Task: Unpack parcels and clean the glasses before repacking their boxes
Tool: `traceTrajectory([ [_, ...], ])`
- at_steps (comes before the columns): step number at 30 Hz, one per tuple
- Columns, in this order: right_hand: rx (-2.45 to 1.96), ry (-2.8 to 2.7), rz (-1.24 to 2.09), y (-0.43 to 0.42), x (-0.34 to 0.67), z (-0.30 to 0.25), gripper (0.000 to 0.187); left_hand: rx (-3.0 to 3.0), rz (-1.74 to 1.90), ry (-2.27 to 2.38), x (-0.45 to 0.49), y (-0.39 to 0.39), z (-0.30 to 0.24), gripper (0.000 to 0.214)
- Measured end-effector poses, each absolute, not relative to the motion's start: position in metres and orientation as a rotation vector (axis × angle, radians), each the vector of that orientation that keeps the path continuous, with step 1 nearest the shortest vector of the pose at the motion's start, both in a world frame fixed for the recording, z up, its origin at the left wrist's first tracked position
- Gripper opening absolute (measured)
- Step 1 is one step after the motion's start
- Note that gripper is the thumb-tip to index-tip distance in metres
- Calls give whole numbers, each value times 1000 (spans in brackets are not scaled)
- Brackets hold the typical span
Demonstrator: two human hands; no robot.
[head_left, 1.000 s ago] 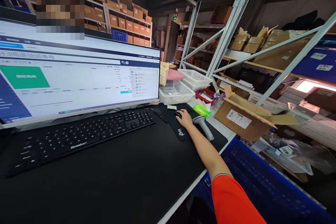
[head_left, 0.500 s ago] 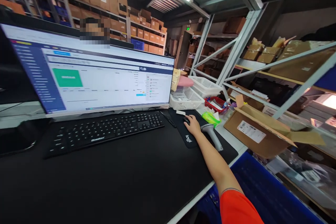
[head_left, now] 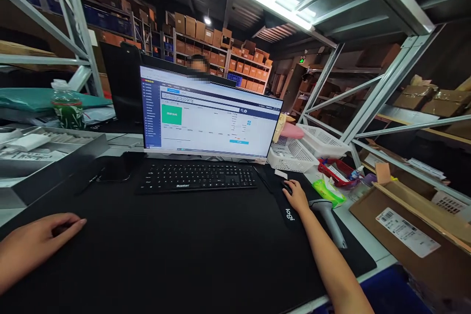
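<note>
My right hand [head_left: 296, 197] rests over a dark computer mouse [head_left: 287, 187] on the black mouse pad, its fingers curved round it. A grey handheld barcode scanner [head_left: 333, 225] lies just right of my right wrist. At the left, my left hand [head_left: 46, 235] lies on the black desk mat [head_left: 176, 250], loosely bent, with a gap between thumb and fingers and nothing seen in it. The black keyboard [head_left: 198, 177] sits between the hands, farther back, below the lit monitor [head_left: 211, 117], which displays a page with a green block.
White baskets [head_left: 292, 157], a red tray [head_left: 334, 171] and a green tissue pack [head_left: 327, 191] stand back right, near an open cardboard box [head_left: 408, 225]. At left are a grey bin [head_left: 59, 171], a bottle [head_left: 68, 105] and a dark phone-like object [head_left: 116, 169]. Behind the monitor is a person.
The view has swung left and back, bringing my left hand, the bottle and the grey bin into sight. My right hand stays on the mouse. A panel at the screen's right has gone.
</note>
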State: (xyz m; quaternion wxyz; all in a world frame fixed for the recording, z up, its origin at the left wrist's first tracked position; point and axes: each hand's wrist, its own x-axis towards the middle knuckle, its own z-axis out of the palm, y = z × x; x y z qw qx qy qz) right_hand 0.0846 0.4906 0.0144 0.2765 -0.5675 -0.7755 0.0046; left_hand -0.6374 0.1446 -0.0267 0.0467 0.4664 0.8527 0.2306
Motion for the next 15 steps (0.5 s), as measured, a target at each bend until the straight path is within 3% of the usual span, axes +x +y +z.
traceTrajectory([
  [15,-1540,-2035,53,493,86,13,42,1558,935,2582,-570,131,38,40],
])
